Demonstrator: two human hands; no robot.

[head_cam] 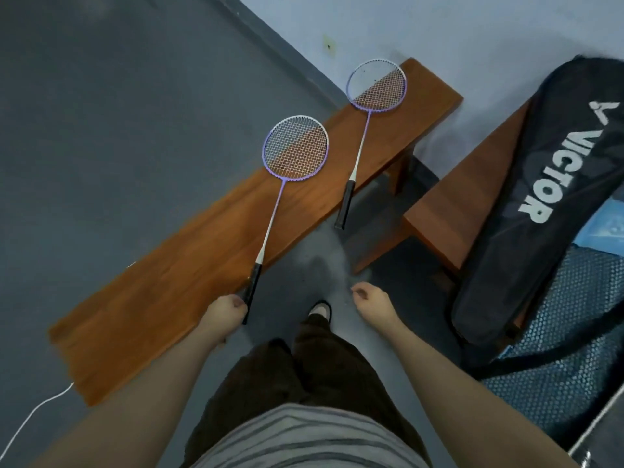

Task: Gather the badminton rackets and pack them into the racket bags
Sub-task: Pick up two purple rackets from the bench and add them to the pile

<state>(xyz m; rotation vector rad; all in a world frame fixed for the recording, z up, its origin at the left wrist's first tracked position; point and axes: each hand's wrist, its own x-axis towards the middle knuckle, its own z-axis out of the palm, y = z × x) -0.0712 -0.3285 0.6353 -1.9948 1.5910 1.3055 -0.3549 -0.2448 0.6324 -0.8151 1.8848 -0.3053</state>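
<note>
Fingers of the left hand (pixel 225 310) are wrapped round the near racket (pixel 285 184) grip mid-frame; right hand (pixel 371 304) hangs loosely curled, empty. Gathering stage. Next I'd grab the far racket (pixel 366 126) upper-centre, then the bag (pixel 547 184) at right.

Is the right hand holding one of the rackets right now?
No, the right hand hangs loosely curled and holds nothing, while the left hand grips the black handle of the near racket.

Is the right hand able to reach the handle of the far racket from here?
Probably yes. The right hand holds nothing, and the far racket has its handle hanging off the bench edge toward the person, with nothing between.
</note>
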